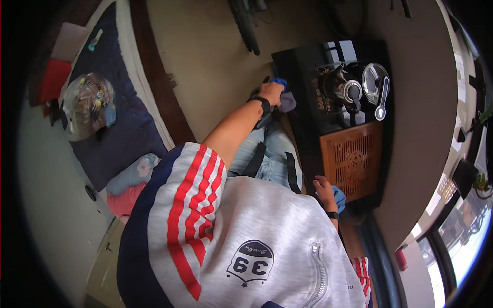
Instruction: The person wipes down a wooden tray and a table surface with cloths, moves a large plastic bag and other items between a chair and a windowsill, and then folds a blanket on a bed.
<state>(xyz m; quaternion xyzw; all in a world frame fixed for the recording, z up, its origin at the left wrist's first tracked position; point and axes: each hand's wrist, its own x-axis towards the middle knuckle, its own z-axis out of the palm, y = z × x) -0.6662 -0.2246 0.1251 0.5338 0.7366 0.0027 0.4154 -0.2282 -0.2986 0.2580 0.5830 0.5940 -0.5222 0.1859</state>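
My left hand (270, 94), with a dark band on the wrist, reaches out beside the near edge of a glossy black table (303, 64). Its fingers are closed on a cloth (288, 102), which shows blue above the hand and greyish below it. Farther right, my right hand (324, 191) is at the table's edge, close to the corner of a slatted brown wooden tea tray (352, 159). A blue cloth (338, 198) shows just behind this hand. Its fingers are bent, and I cannot tell whether they grip the cloth.
A dark kettle (339, 86) stands on the table, beside a round metal dish (373, 77) with a long spoon (381, 102). On the left, a plastic bag (90, 105) and rolled clothes (134, 174) lie on a dark blue mat (105, 56). A bicycle wheel (244, 25) stands ahead.
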